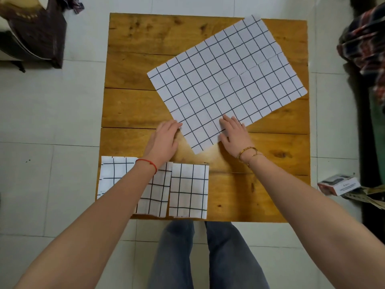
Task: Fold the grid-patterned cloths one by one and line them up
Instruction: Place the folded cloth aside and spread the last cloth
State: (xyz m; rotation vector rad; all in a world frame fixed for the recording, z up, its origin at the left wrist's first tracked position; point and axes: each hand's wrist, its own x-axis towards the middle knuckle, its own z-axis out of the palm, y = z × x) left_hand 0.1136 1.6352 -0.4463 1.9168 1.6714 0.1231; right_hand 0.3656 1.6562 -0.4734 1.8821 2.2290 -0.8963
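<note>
Pale floor tiles (62, 113) surround a wooden bench (133, 105). One unfolded grid-patterned cloth (227, 80) lies askew on it. The left hand (164, 140) touches its near edge with straight fingers, grip spread; the right hand (235, 134) presses flat on it, grip likewise spread. Three folded grid-patterned cloths (188, 190) line the bench's near-left edge.
</note>
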